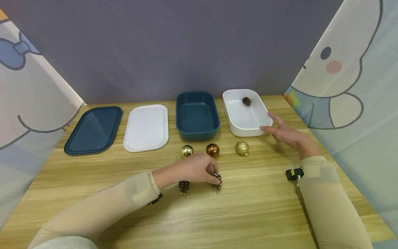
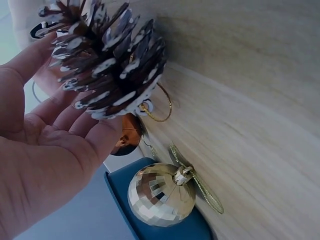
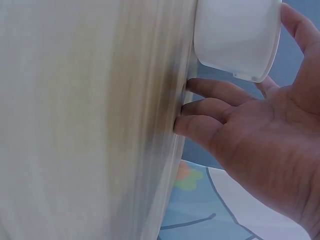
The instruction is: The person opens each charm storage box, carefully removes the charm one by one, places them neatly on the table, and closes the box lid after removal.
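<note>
With thumb and fingertips my left hand [image 1: 197, 167] pinches a brown, white-tipped pine cone [image 1: 217, 182] over the middle of the table. Another pine cone [image 1: 183, 187] lies just under that wrist; a large pine cone [image 2: 110, 65] fills the top of the left wrist view in front of the fingers. Beyond the hand sit a faceted gold ball ornament [image 1: 186, 151] and a copper ball ornament [image 1: 212, 149]. My right hand [image 1: 287, 133] touches the near right corner of the white box [image 1: 240, 131], thumb and index finger spread along its outside. A small pine cone [image 1: 247, 101] lies inside that box.
A glittery gold ball [image 1: 242, 148] sits in front of the white box. The dark blue box [image 1: 199, 135] stands left of it. Farther left lie a white lid [image 1: 147, 128] and a dark blue lid [image 1: 93, 129]. A grey panel [image 1: 192, 48] rises behind the table.
</note>
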Tool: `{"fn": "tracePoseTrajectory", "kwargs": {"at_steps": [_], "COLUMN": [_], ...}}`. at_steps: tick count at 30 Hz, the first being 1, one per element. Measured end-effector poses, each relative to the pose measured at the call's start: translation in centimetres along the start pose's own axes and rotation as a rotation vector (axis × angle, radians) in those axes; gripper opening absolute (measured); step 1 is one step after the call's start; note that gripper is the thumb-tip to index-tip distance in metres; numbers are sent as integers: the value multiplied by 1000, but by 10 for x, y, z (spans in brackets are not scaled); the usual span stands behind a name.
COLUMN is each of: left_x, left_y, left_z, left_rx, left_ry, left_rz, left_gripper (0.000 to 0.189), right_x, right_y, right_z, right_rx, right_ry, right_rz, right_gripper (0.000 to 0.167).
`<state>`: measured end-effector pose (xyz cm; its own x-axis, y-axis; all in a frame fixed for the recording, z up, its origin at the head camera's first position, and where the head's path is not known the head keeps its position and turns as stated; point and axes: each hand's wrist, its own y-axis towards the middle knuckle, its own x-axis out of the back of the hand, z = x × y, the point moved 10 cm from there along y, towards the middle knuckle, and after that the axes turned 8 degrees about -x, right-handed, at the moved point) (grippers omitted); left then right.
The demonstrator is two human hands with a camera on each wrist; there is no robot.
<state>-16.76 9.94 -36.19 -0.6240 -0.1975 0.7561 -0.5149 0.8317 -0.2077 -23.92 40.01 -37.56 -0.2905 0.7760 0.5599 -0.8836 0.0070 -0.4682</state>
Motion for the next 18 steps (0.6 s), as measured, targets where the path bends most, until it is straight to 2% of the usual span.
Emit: {"fn": "tracePoseTrajectory", "kwargs": {"at_steps": [11, 18], "left_x": [4, 12], "left_y": [-3, -5], "left_z": [1, -3], "left_rx": [10, 27], "left_ry": [-9, 28], "left_rz": [0, -11], "left_gripper": [27, 32], "right_x": [2, 0], "right_y": [1, -1], "right_z": [-1, 0], "right_rx": [-10, -7], "right_ry": [0, -5], "right_rz": [-9, -7], "right_gripper": [105, 105]}}
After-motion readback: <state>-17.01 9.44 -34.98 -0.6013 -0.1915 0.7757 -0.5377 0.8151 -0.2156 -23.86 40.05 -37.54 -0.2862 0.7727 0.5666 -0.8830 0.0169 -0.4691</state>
